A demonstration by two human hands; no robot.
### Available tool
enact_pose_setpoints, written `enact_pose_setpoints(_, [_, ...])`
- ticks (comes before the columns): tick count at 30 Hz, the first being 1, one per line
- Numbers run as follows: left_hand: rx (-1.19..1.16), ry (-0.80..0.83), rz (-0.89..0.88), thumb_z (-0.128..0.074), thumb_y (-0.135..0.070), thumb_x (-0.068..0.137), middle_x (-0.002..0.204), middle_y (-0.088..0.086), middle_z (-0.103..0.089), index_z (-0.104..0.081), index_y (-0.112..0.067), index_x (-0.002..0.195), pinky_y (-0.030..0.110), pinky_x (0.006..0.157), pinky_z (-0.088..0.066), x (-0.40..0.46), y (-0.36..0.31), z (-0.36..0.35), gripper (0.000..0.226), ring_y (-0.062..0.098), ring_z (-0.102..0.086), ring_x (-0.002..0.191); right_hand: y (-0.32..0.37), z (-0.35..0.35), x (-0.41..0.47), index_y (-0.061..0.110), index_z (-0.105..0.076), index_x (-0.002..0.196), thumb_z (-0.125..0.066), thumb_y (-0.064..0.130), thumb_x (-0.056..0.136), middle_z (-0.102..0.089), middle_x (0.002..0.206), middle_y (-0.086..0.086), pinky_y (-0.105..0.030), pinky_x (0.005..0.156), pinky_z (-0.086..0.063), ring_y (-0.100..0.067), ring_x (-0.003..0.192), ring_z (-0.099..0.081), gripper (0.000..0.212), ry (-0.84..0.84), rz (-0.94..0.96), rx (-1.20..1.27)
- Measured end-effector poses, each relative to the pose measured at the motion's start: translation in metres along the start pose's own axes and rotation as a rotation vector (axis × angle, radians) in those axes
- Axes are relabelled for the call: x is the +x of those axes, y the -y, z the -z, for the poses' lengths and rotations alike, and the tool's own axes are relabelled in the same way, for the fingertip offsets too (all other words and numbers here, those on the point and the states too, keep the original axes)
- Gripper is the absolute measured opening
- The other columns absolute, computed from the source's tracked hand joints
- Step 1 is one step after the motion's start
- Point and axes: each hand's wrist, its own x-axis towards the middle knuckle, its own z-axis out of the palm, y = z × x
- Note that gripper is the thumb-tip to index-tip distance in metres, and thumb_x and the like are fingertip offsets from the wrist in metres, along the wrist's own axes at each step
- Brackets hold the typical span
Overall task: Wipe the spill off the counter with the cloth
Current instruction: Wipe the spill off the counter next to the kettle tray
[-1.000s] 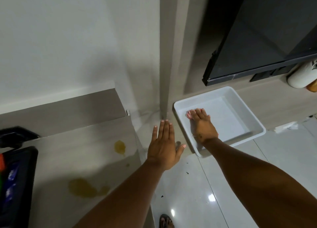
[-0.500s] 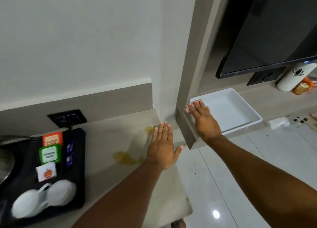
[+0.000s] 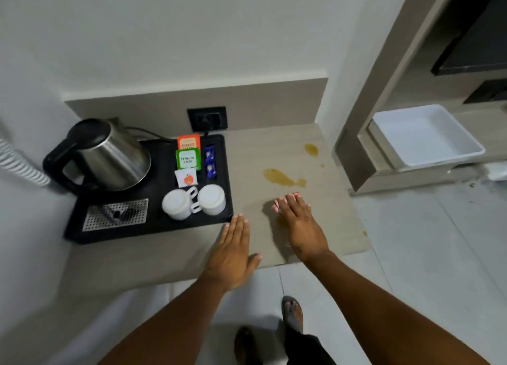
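1. The bench (image 3: 315,222), a pale wood-grain top set in a wall corner, now fills the centre of the head view; half a second ago it sat low and left, and a second ago the view was on the white tray (image 3: 428,137) in the alcove to the right, where the right hand then rested

2. A black tray (image 3: 153,227) at the left of the bench carries a steel kettle (image 3: 109,156), tea sachets (image 3: 188,159) and two upturned white cups (image 3: 194,203)

3. Both hands have come over the bench: the left hand (image 3: 233,252) lies flat and open near the front edge, just off the black tray's corner, holding nothing; the right hand (image 3: 301,227) is flat and open too, empty, its fingertips just short of the spill

4. The spill (image 3: 279,177) is amber liquid: a long puddle mid-bench, a smaller patch (image 3: 311,149) nearer the back wall, and a faint smear beside the right hand

5. No cloth is in view, so wiping looks not yet begun; fetching the cloth appears to be the step outstanding
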Motion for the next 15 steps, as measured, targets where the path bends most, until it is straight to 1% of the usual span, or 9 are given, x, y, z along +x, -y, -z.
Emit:
enact_pose_setpoints(2, [-0.002, 0.04, -0.033, -0.013, -0.068, 0.099, 0.169, 0.021, 0.009, 0.006, 0.0, 0.159, 0.045, 0.128, 0.009, -0.026, 0.025, -0.021, 0.092, 0.034, 0.009, 0.158, 0.011, -0.016, -0.01, 0.021, -0.013, 0.161, -0.069, -0.006, 0.084, -0.002, 0.171, -0.005, -0.036, 0.125, 0.003, -0.027, 0.157, 0.008, 0.099, 0.051, -0.012, -0.008])
enact_pose_setpoints(5, [0.017, 0.002, -0.059, -0.009, -0.07, 0.099, 0.17, 0.022, -0.007, -0.003, 0.0, 0.159, 0.049, 0.129, -0.003, -0.032, 0.041, -0.032, 0.093, 0.034, -0.002, 0.159, 0.019, -0.032, -0.024, 0.022, -0.012, 0.161, -0.065, -0.003, 0.089, -0.002, 0.171, -0.005, -0.038, 0.126, -0.003, -0.027, 0.158, 0.008, 0.092, 0.086, -0.04, 0.009])
enact_pose_setpoints(7, [-0.023, -0.007, -0.042, -0.003, -0.072, 0.098, 0.17, 0.022, -0.008, -0.007, 0.001, 0.16, 0.049, 0.129, -0.007, -0.021, 0.037, -0.031, 0.095, 0.034, -0.003, 0.159, 0.022, -0.039, -0.029, 0.022, -0.012, 0.161, -0.067, 0.007, 0.091, -0.004, 0.171, -0.008, -0.037, 0.126, -0.004, -0.03, 0.158, 0.005, 0.09, 0.12, -0.041, 0.015])
enact_pose_setpoints(8, [-0.035, -0.005, -0.033, -0.001, -0.072, 0.098, 0.17, 0.022, -0.007, -0.007, 0.001, 0.16, 0.049, 0.129, -0.007, -0.016, 0.033, -0.032, 0.096, 0.034, -0.002, 0.159, 0.024, -0.042, -0.03, 0.02, -0.016, 0.16, -0.064, 0.014, 0.093, -0.008, 0.171, -0.011, -0.039, 0.126, -0.004, -0.033, 0.158, 0.001, 0.083, 0.116, -0.026, 0.014])
enact_pose_setpoints(10, [-0.029, -0.002, -0.017, -0.002, -0.071, 0.099, 0.17, 0.023, -0.006, -0.006, 0.002, 0.16, 0.049, 0.129, -0.006, -0.011, 0.027, -0.035, 0.095, 0.034, 0.0, 0.159, 0.026, -0.047, -0.029, 0.016, -0.03, 0.157, -0.044, 0.029, 0.104, -0.022, 0.167, -0.016, -0.047, 0.129, -0.01, -0.037, 0.156, -0.012, 0.056, 0.046, 0.0, -0.009])
enact_pose_setpoints(11, [-0.027, -0.004, -0.008, -0.006, -0.069, 0.1, 0.17, 0.023, -0.006, -0.007, 0.003, 0.16, 0.049, 0.129, -0.006, -0.011, 0.027, -0.038, 0.094, 0.034, -0.001, 0.159, 0.027, -0.048, -0.024, 0.018, -0.034, 0.156, -0.032, 0.035, 0.107, -0.027, 0.166, -0.015, -0.05, 0.128, -0.014, -0.037, 0.155, -0.016, 0.052, 0.024, -0.007, -0.018])
enact_pose_setpoints(12, [-0.023, -0.01, -0.003, -0.009, -0.068, 0.101, 0.17, 0.023, -0.007, -0.008, 0.003, 0.16, 0.049, 0.129, -0.006, -0.01, 0.027, -0.039, 0.092, 0.034, -0.001, 0.159, 0.029, -0.048, -0.016, 0.021, -0.034, 0.155, -0.024, 0.041, 0.108, -0.027, 0.166, -0.012, -0.05, 0.126, -0.016, -0.034, 0.155, -0.017, 0.052, 0.02, -0.022, -0.02])
enact_pose_setpoints(13, [-0.019, -0.02, -0.001, -0.012, -0.068, 0.102, 0.17, 0.023, -0.007, -0.009, 0.003, 0.16, 0.049, 0.129, -0.006, -0.011, 0.027, -0.041, 0.091, 0.034, -0.002, 0.159, 0.032, -0.049, -0.005, 0.024, -0.032, 0.155, -0.02, 0.044, 0.108, -0.027, 0.166, -0.008, -0.051, 0.126, -0.017, -0.032, 0.156, -0.015, 0.053, 0.015, -0.042, -0.012])
enact_pose_setpoints(15, [-0.018, -0.035, -0.004, -0.012, -0.067, 0.102, 0.17, 0.022, -0.005, -0.007, 0.002, 0.16, 0.049, 0.129, -0.006, -0.01, 0.028, -0.043, 0.09, 0.034, -0.001, 0.159, 0.038, -0.053, 0.021, 0.026, -0.033, 0.154, -0.019, 0.046, 0.108, -0.028, 0.166, -0.004, -0.05, 0.127, -0.016, -0.03, 0.156, -0.014, 0.052, -0.005, -0.038, 0.019])
